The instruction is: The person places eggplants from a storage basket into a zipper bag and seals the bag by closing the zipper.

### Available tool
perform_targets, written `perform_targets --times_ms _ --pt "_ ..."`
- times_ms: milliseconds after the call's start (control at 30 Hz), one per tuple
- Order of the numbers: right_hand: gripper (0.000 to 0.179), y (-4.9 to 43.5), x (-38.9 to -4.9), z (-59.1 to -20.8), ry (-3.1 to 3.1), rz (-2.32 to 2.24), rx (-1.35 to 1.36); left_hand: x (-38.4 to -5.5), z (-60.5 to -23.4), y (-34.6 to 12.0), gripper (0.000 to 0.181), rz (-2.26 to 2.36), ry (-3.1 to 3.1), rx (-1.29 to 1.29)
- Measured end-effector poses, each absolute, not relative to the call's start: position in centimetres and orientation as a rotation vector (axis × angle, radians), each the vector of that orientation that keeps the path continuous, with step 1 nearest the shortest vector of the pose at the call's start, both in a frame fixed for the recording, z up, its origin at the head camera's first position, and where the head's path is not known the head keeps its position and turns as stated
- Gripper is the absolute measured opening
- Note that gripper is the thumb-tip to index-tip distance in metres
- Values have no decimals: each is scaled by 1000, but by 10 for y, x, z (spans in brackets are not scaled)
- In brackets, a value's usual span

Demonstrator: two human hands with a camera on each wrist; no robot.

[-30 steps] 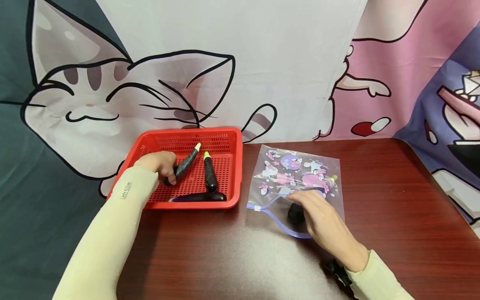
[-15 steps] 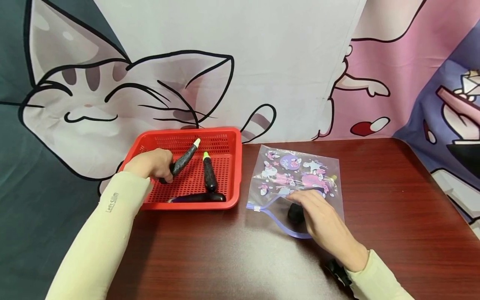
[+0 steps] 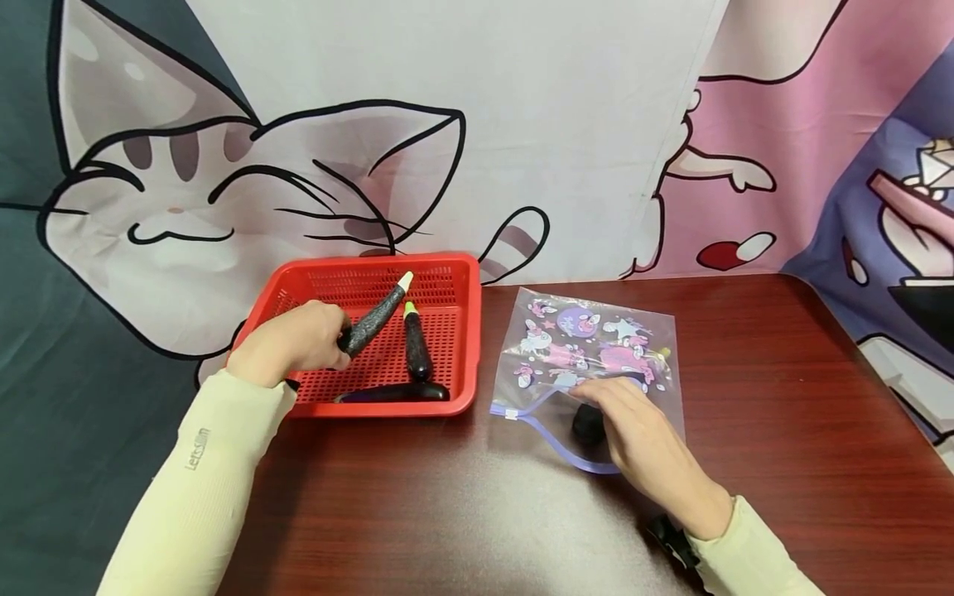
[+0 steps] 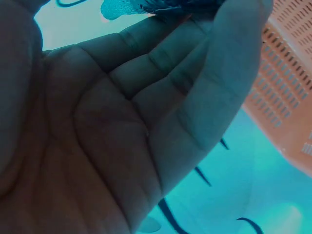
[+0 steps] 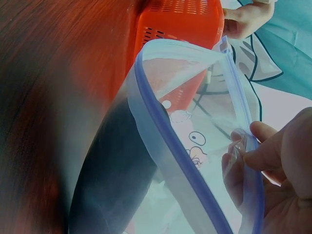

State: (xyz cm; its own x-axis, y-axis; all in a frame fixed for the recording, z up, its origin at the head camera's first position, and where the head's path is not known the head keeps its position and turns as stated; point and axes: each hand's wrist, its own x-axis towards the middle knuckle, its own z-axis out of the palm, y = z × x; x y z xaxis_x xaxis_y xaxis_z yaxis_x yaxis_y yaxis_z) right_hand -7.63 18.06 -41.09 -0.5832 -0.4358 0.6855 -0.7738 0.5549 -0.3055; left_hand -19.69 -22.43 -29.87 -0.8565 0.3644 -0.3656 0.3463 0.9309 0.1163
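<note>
My left hand grips the lower end of a dark speckled zucchini over the red basket; its pale tip points up and right. In the left wrist view the fingers curl towards the zucchini at the top edge. On the right, my right hand pinches the upper edge of a clear zip bag printed with cartoons. The bag's purple-rimmed mouth gapes towards me. Inside lies a long dark vegetable, its round black end near the mouth.
Another dark vegetable with a green end and a glossy eggplant lie in the basket. The brown table runs under both basket and bag. A cartoon-printed cloth hangs behind the table.
My left hand has drawn slightly back towards me, and the zucchini's pale tip has risen and shifted right. The right hand and the bag have stayed put.
</note>
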Motion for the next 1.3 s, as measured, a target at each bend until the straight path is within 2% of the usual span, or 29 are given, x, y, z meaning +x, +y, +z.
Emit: perform_targets --times_ms 167,367,600,1300 --pt "39 180 -77 -412 -2235 817 969 -183 -292 -221 15 91 2734 517" --pt "39 181 -77 -412 -2227 817 968 -168 -289 -215 27 154 2731 485" --pt "39 183 -76 -409 -2276 823 954 -150 -289 -207 16 174 2780 525" --pt "40 183 -77 -412 -2265 811 961 -89 -305 -171 24 269 2879 779"
